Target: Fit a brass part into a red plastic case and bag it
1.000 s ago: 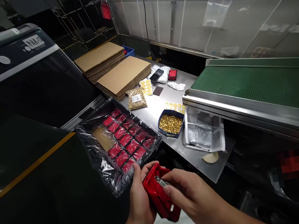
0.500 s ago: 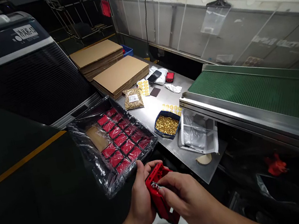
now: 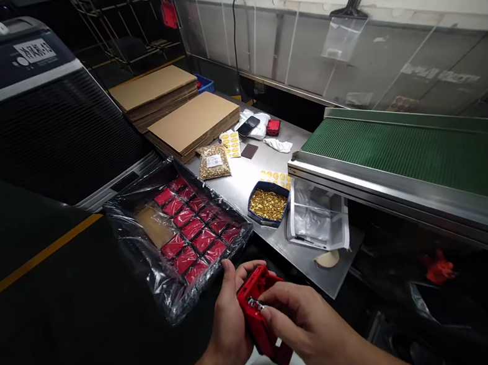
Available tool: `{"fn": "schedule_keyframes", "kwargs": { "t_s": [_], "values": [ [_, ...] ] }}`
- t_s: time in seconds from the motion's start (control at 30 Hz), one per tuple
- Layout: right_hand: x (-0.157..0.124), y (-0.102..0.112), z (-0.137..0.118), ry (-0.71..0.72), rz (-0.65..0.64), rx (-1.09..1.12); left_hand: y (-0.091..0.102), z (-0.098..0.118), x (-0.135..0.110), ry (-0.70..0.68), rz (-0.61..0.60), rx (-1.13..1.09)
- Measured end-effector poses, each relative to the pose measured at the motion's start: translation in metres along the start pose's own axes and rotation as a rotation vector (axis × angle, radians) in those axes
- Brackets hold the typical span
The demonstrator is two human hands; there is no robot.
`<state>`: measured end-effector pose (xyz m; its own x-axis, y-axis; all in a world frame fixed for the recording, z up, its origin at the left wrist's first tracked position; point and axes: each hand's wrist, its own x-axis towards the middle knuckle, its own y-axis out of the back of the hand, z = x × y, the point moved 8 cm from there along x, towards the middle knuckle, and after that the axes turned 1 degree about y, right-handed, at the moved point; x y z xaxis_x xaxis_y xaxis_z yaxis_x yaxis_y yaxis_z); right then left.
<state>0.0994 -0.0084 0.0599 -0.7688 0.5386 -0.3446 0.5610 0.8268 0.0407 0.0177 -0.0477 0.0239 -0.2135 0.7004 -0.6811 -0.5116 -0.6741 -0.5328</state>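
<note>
Two hands on one red housing (image 3: pixel 262 316), held just in front of the tray (image 3: pixel 146 269).
Left hand (image 3: pixel 231 329) is clasped around the housing; right hand (image 3: pixel 308 327) pinches a small metal part against its upper end, seemingly mid-insertion. Its long axis tilts up and away. Beyond the tray, a bowl (image 3: pixel 268 204) of brass inserts.

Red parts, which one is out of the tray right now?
The red part gripped between the left hand and right hand; the others lie in rows in the plastic-lined tray.

Single head-worn view, facing forward and down, close over steel table (image 3: pixel 244 183)
</note>
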Motion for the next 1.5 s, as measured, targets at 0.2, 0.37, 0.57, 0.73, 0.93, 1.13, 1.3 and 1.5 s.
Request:
{"fn": "schedule_keyframes", "kwargs": {
  "t_s": [0.2,0.37,0.57,0.73,0.93,1.13,1.3,1.5],
  "values": [
    [-0.002,0.001,-0.004,0.010,0.000,-0.056,-0.001,-0.005,0.000,0.009,-0.024,0.006],
    [-0.003,0.004,-0.007,0.021,-0.017,-0.128,-0.003,-0.006,0.002,-0.013,-0.019,0.031],
    [-0.008,0.022,-0.015,0.156,0.076,-0.269,-0.003,-0.009,0.003,0.046,0.004,-0.011],
    [-0.011,0.025,-0.027,0.335,0.070,-0.535,-0.002,-0.016,0.003,0.159,0.031,-0.080],
    [-0.007,0.018,-0.036,0.397,0.013,-0.664,-0.006,-0.024,0.006,0.257,-0.024,-0.080],
    [-0.010,0.015,-0.036,0.408,-0.031,-0.725,-0.008,-0.027,0.001,0.289,-0.037,-0.070],
    [-0.013,0.010,-0.033,0.424,-0.039,-0.791,-0.008,-0.032,-0.003,0.321,-0.017,-0.060],
    [-0.019,0.004,-0.047,0.572,-0.052,-0.902,-0.010,-0.037,-0.005,0.335,-0.051,-0.092]
  ]
}}
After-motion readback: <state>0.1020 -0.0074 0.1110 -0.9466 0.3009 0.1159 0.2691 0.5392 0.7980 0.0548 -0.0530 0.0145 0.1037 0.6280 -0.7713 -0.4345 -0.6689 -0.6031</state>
